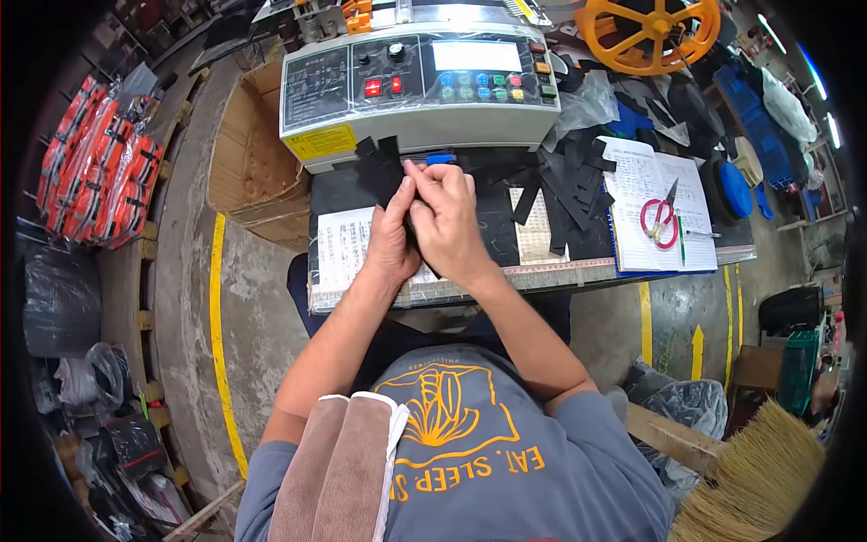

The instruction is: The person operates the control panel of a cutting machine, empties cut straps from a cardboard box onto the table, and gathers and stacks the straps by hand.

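In front of the machine, my two hands are together over the table's front edge. My left hand (pixel 394 241) is closed around a bundle of black strips (pixel 377 173), whose ends stick up above the fingers. Pressed against it, my right hand (pixel 447 224) is closed too, its fingers and thumb gripping the lower part of the same bundle. The palms hide most of the strips. Beneath the left hand lies a sheet of printed paper (pixel 341 246). A small blue piece (pixel 441 158) shows just beyond the right fingertips.
The control-panel machine (pixel 420 122) stands at the back of the table. To the right lie loose black strips (pixel 571 188), an open notebook (pixel 635 239), red-handled scissors (pixel 659 223) and a blue round object (pixel 731 190). A cardboard box (pixel 237 154) stands left. A ruler (pixel 533 268) runs along the front edge.
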A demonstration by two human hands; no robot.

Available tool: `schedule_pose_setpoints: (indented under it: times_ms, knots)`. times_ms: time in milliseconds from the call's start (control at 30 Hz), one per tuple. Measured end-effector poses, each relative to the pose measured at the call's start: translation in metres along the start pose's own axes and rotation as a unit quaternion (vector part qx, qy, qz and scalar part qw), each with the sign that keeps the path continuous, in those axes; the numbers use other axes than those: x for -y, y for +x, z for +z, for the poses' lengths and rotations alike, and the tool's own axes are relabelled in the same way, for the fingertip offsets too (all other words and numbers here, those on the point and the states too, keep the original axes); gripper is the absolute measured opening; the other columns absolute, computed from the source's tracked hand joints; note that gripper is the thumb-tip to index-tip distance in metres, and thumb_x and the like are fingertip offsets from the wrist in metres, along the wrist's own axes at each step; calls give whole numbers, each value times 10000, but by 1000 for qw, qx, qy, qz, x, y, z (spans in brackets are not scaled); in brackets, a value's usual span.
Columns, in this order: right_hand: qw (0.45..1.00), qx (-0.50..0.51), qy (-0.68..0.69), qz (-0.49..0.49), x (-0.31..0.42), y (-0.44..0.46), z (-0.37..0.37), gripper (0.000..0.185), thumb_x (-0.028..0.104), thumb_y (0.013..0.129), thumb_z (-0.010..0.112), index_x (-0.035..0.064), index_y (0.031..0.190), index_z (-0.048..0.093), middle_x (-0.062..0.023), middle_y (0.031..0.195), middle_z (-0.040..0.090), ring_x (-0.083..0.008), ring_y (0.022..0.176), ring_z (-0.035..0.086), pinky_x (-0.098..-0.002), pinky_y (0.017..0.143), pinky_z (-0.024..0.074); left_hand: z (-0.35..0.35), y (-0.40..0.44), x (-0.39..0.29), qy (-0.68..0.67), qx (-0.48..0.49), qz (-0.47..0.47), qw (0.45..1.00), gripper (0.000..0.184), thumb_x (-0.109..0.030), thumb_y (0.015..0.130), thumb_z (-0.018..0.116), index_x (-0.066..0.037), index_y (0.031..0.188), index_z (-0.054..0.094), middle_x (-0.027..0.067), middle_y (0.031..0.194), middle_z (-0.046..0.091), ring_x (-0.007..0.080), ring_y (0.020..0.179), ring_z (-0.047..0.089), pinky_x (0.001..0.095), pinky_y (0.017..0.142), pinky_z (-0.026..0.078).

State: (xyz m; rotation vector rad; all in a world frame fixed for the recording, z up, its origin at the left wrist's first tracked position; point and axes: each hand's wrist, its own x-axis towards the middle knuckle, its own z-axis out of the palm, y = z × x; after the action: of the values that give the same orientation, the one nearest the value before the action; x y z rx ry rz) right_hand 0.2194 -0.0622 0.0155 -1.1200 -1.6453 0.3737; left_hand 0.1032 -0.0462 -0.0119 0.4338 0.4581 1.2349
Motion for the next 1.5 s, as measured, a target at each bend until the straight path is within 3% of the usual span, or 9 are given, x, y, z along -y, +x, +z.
schedule_pose_setpoints:
  times_ms: [167,267,433,600,833,1133,1300,1400,1500]
  knots:
    - [982,-47,-160,92,-33,20,-111,168,163,1014,728,136,1120,855,-79,1096,767,-330,1050,702,-517,943,537,2,-1,0,60,-63,34,996,202,-266,1090,752,-93,1183,705,120,1114,820,221,1068,783,416,952,655]
    - [863,-98,-470,154,-90,26,-185,241,251,1038,688,130,1136,871,-141,1147,780,-388,1073,706,-518,968,556,2,-7,-4,105,-55,-15,993,218,-318,1106,736,-100,1092,743,42,958,757,195,967,777,454,1029,636]
    - [900,-13,-430,63,-177,46,-243,255,259,1024,709,144,1172,881,-125,1216,816,-390,1130,710,-521,1005,567,0,-6,-2,67,4,-9,998,161,-260,1066,800,-119,1105,733,-30,797,547,151,772,628,393,876,608]
    - [814,37,-528,239,-157,79,-212,654,712,883,788,125,1155,887,-163,1173,817,-398,1185,713,-567,995,546,-6,-6,-3,46,16,-23,999,238,-208,1037,829,-124,1225,709,-19,882,595,151,830,650,402,886,611]
    - [849,58,-421,314,-178,75,-203,540,549,821,922,114,1139,875,-116,1121,853,-341,1156,771,-577,1056,500,10,-8,-6,7,-66,-34,997,299,-158,989,866,-133,1226,685,27,966,735,177,841,737,404,835,660]
    - [940,44,-69,331,-193,89,-280,467,157,867,965,-87,1225,792,-115,1059,833,-162,890,750,-281,831,588,-8,-1,0,-8,-15,-30,999,321,-251,1090,784,-163,1376,667,24,1052,715,182,968,733,438,912,640]
    - [944,74,-88,308,-188,65,-263,639,258,864,967,-73,1373,766,-177,1178,840,-255,1004,796,-378,940,609,0,-2,-2,13,-45,-23,999,400,-227,1117,736,-158,1498,634,47,1129,745,200,1009,746,457,920,637]
    - [810,146,-357,442,-122,69,-234,764,586,847,900,-38,1279,810,-290,1243,800,-460,1143,782,-507,987,614,-7,1,-1,2,-30,-33,999,385,-232,1125,722,-157,1492,632,49,1138,747,199,1015,751,468,936,640]
    - [777,77,-505,367,-125,47,-210,715,598,863,884,6,1259,824,-276,1281,788,-466,1198,763,-555,1003,614,-11,2,0,2,-19,-38,999,372,-228,1133,707,-158,1490,631,54,1149,753,204,1030,753,475,945,640]
